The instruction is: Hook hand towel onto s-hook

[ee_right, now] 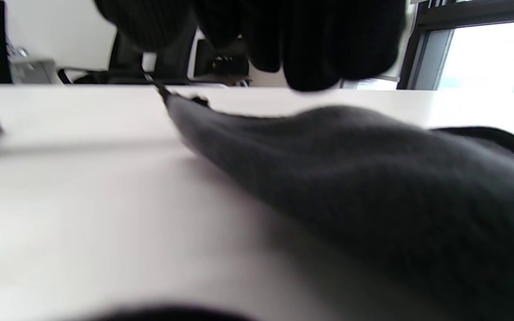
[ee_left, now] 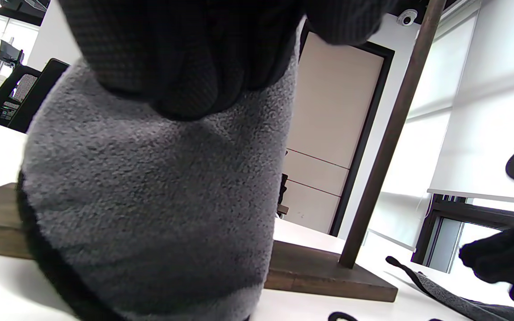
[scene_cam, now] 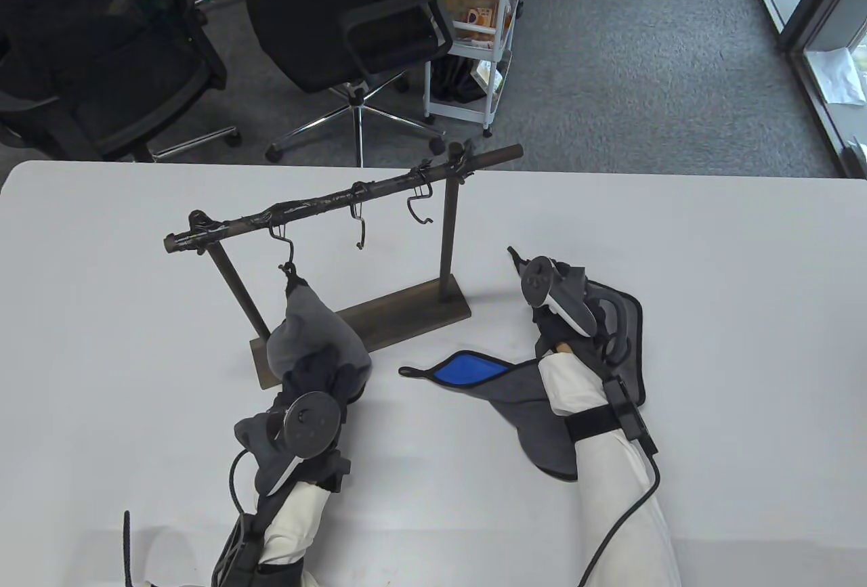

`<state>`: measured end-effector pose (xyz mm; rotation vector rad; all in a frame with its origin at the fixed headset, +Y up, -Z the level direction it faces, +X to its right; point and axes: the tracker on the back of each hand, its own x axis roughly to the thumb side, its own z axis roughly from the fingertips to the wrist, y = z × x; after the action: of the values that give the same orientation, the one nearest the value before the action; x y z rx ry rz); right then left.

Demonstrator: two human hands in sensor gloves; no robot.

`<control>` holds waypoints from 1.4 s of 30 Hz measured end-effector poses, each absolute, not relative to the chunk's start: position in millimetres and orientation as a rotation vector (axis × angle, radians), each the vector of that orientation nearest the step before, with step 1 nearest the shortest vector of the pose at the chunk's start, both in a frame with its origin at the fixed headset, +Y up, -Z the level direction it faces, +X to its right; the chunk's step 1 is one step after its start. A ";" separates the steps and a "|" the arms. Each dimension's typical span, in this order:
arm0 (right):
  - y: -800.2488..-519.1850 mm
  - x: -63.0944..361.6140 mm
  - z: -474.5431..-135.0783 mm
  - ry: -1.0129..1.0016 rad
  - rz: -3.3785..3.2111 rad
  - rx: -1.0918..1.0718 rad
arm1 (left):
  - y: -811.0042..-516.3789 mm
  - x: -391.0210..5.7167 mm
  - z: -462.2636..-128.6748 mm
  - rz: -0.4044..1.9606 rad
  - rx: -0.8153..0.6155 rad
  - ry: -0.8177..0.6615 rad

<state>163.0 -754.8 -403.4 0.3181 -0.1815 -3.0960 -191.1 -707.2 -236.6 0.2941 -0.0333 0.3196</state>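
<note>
So here's where we're at: one grey towel [scene_cam: 308,330] is already hanging by its loop from the leftmost hook [scene_cam: 284,250] on the rack [scene_cam: 352,204], and our left hand [scene_cam: 318,397] grips the lower part of it just in front of the rack's wooden base [scene_cam: 406,316]. In the left wrist view the gloved fingers [ee_left: 185,67] are curled into the fleece, so that hand is bunched around the fabric, not spread. Looks to us like that towel is basically done and just needs letting go. The second towel [scene_cam: 528,404], grey with a blue patch showing, lies flat on the tabletop [scene_cam: 711,262] to the right of the rack, its little loop [scene_cam: 410,371] sticking out toward the left. Our right hand [scene_cam: 562,316] is over the far part of that towel; the right wrist view is blurry, with the fingers just above the cloth, and we honestly can't tell if they're pinching it or only resting there. The middle hook [scene_cam: 360,225] and the right hook [scene_cam: 418,206] are both bare. So we'd call it roughly halfway: still left is lifting the second towel, finding its loop, and slipping it over one of the free hooks.
</note>
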 end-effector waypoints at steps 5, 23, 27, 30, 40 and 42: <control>-773.1 171.3 -405.5 -0.275 -2.999 0.322 | -706.8 -190.8 -236.3 0.309 0.291 -0.027; -766.4 162.3 -395.9 -0.189 -3.099 0.161 | -708.5 -190.0 -237.5 0.284 0.273 -0.024; -747.7 162.6 -390.1 -0.072 -3.212 0.120 | -709.0 -191.0 -237.6 0.288 0.269 -0.017; -734.4 161.2 -382.6 0.074 -3.251 0.086 | -709.2 -191.8 -237.7 0.289 0.269 -0.014; -695.4 150.0 -354.9 0.459 -3.299 -0.004 | -710.0 -193.3 -238.4 0.294 0.275 -0.016; -686.2 147.0 -347.7 0.535 -3.282 -0.021 | -710.2 -193.1 -238.5 0.293 0.273 -0.017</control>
<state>147.0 -686.2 -347.7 -0.0212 0.5353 -3.2816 -193.1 -710.2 -238.5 0.2735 -0.0169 0.2925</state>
